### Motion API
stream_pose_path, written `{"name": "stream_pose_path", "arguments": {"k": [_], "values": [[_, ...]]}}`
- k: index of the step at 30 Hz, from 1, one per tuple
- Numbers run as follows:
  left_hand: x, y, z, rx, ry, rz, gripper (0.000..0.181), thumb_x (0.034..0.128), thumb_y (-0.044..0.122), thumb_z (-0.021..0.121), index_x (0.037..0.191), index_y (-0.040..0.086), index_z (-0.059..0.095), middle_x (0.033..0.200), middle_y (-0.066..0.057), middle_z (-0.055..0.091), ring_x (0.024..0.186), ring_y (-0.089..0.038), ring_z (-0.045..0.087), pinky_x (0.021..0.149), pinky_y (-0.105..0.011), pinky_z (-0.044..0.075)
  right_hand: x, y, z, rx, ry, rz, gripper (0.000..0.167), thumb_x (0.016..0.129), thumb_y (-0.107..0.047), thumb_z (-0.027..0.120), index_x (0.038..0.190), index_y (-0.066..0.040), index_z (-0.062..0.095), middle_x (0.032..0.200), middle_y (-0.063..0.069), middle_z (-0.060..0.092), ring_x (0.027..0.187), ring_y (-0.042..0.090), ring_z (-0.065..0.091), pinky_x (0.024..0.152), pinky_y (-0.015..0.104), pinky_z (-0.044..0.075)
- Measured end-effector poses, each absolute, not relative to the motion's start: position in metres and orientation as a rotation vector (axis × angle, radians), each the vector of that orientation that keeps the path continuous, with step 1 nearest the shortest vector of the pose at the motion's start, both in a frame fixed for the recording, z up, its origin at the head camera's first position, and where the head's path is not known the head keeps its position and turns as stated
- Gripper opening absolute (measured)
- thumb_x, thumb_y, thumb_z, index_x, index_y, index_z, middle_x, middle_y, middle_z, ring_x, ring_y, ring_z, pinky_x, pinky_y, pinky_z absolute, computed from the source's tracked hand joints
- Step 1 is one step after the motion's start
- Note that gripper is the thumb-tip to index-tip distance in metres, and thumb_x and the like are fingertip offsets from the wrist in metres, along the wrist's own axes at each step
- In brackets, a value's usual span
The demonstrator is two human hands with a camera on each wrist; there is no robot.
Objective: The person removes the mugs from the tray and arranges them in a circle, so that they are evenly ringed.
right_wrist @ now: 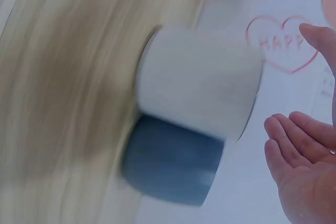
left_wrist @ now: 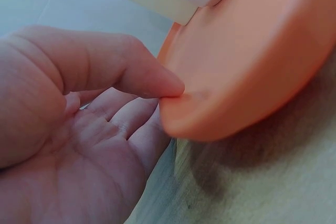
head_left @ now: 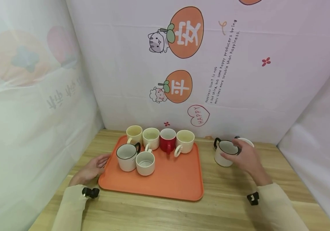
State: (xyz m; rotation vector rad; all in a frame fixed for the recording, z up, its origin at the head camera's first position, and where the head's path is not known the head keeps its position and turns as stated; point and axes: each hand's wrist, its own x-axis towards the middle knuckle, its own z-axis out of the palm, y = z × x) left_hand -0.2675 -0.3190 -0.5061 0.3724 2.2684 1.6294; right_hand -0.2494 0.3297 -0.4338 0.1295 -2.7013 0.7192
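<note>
Fingers (right_wrist: 317, 129) wide, my right hand (head_left: 247, 158) is hovering by the right-side mugs (head_left: 222, 158), probably needing centring. Left hand (head_left: 91, 168) is pinching the tray (head_left: 173, 181).

A red heart outline (head_left: 199, 115) lettered "HAPPY" sits low on the white back cloth (head_left: 245, 86). Just left of the heart is a small red flower (head_left: 166, 124); above and left of it, an orange fruit (head_left: 182, 85) with a sheep-like figure (head_left: 157, 95). Slanting English lines (head_left: 223, 61) rise to its upper right. Below it spreads the wooden counter (head_left: 159, 211). Well left of it, a side cloth (head_left: 23, 134) bears blurred shapes (head_left: 19, 58), possibly fruit.
</note>
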Motion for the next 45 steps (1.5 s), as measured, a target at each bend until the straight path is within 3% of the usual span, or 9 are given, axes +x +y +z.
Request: {"name": "stream_pose_path", "arguments": {"k": [6,12,18,24,30,37,45], "values": [[-0.266,-0.319,-0.504,0.393,2.296,1.611,0.074,0.1007,-0.004,0.058,0.163,-0.011,0.019,0.171,-0.035,0.020,0.158,-0.055,0.019,0.121,-0.048,0.039,-0.250,0.294,-0.432,0.268,-2.691,0.824,0.081,0.080,-0.046,0.090,0.137,0.004,0.064,0.135,0.024,0.070,0.125,0.045,0.066,0.105,0.061,0.052],[-0.266,-0.317,-0.505,0.369,2.290,1.622,0.079,0.0924,-0.013,0.053,0.164,-0.010,0.019,0.171,-0.034,0.020,0.159,-0.052,0.019,0.121,-0.041,0.041,-0.255,0.250,-0.441,0.415,-2.665,0.773,0.075,0.077,-0.042,0.091,0.134,0.000,0.068,0.127,0.020,0.075,0.116,0.041,0.071,0.099,0.058,0.056],[-0.267,-0.318,-0.507,0.352,2.284,1.624,0.082,0.0909,-0.014,0.053,0.165,-0.008,0.018,0.172,-0.032,0.018,0.160,-0.051,0.017,0.123,-0.042,0.039,-0.259,0.199,-0.448,0.498,-2.738,0.834,0.080,0.079,-0.049,0.089,0.142,-0.007,0.065,0.137,0.012,0.072,0.125,0.037,0.068,0.103,0.058,0.055],[-0.267,-0.319,-0.506,0.360,2.290,1.615,0.081,0.0920,-0.013,0.053,0.165,-0.009,0.018,0.172,-0.033,0.016,0.160,-0.051,0.016,0.123,-0.048,0.035,-0.256,0.145,-0.450,0.597,-2.764,1.057,0.078,0.080,-0.040,0.091,0.145,-0.006,0.062,0.143,0.012,0.067,0.131,0.037,0.062,0.110,0.059,0.051],[-0.267,-0.319,-0.506,0.374,2.278,1.642,0.080,0.0929,-0.013,0.053,0.164,-0.010,0.018,0.172,-0.033,0.018,0.160,-0.051,0.017,0.122,-0.037,0.040,-0.257,0.103,-0.456,0.682,-2.720,1.146,0.079,0.078,-0.038,0.093,0.142,-0.004,0.064,0.143,0.013,0.068,0.128,0.034,0.063,0.113,0.057,0.049],[-0.266,-0.318,-0.505,0.396,2.286,1.628,0.079,0.0928,-0.012,0.053,0.164,-0.012,0.018,0.171,-0.035,0.019,0.159,-0.054,0.017,0.119,-0.029,0.044,-0.261,0.069,-0.466,0.757,-2.711,1.193,0.087,0.078,-0.047,0.091,0.146,-0.003,0.060,0.147,0.014,0.065,0.138,0.032,0.060,0.117,0.056,0.046],[-0.266,-0.319,-0.505,0.387,2.292,1.621,0.081,0.0911,-0.012,0.054,0.164,-0.010,0.019,0.171,-0.034,0.020,0.159,-0.053,0.017,0.119,-0.029,0.044,-0.263,0.049,-0.481,0.740,-2.634,1.249,0.076,0.075,-0.040,0.096,0.136,-0.006,0.066,0.128,0.006,0.074,0.115,0.024,0.067,0.102,0.047,0.056]]}}
